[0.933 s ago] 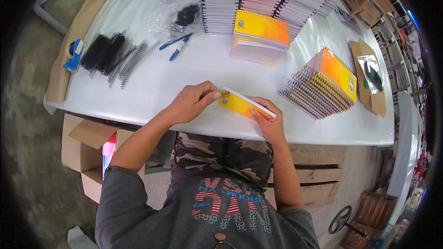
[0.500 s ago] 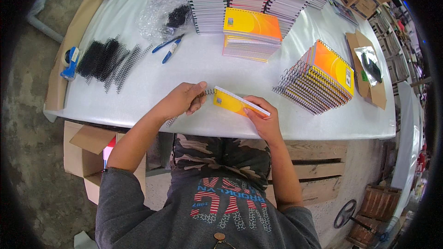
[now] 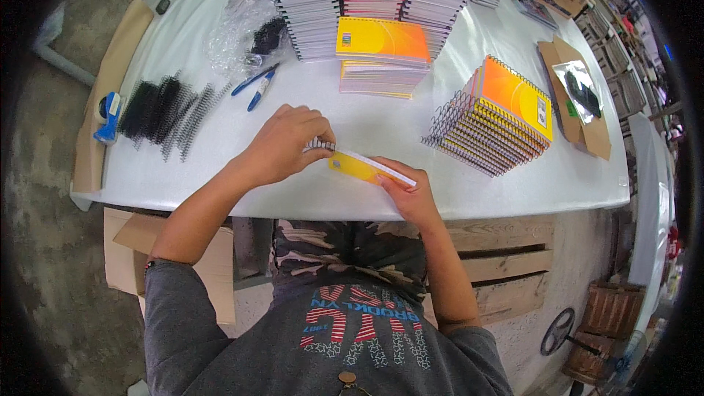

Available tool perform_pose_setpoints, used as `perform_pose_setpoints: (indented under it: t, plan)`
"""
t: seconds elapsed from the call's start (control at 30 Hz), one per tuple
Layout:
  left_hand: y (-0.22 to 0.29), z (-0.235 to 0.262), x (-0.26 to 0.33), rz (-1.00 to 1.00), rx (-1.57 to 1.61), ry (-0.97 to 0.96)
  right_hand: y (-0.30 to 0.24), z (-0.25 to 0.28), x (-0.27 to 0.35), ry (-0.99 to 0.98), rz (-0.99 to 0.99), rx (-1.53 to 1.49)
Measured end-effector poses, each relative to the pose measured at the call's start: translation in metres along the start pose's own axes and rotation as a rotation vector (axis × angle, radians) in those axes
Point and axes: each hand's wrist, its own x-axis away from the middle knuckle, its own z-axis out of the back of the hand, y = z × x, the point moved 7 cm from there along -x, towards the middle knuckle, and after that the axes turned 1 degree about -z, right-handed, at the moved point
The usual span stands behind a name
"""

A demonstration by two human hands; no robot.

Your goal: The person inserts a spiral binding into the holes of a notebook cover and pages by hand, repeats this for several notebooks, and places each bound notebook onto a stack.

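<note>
A small yellow and orange notebook (image 3: 355, 167) is tilted on edge above the table's near side, its white page edge facing up. My right hand (image 3: 406, 187) grips its right end, thumb on the cover. At the other end my left hand (image 3: 293, 143) is closed with fingers pinched on a black binding coil (image 3: 320, 145), which meets the notebook's corner; most of the coil is hidden by the hand. To the right stands a stack of coil-bound notebooks (image 3: 506, 114), coil ends sticking out on its left. Farther back sits a pile of notebooks without visible coils (image 3: 383, 40).
Loose black coils (image 3: 165, 114) lie on the left, beside a blue tape dispenser (image 3: 108, 117). Two blue pens (image 3: 259, 92) rest near a clear plastic bag (image 3: 246, 33). Tall bound stacks (image 3: 304, 7) rise at the back. Flattened cardboard (image 3: 579, 103) lies at the right edge.
My left hand has moved up and turned over, its fingers now close against the notebook's left corner. The coil's dangling tail no longer shows. The whole view has shifted slightly.
</note>
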Motion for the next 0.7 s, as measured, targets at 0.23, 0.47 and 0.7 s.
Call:
perform_pose_setpoints:
  t: [0.23, 0.47, 0.7]
  plan:
    - [0.021, -0.014, -0.009, -0.139, -0.349, -0.074, 0.004, 0.000, 0.001, -0.013, 0.049, 0.137]
    - [0.035, -0.009, -0.005, -0.203, -0.465, 0.165, -0.008, -0.005, 0.006, 0.031, 0.171, 0.253]
    - [0.031, -0.133, 0.063, -0.287, -0.595, 0.160, -0.014, -0.016, 0.019, 0.152, 0.266, 0.294]
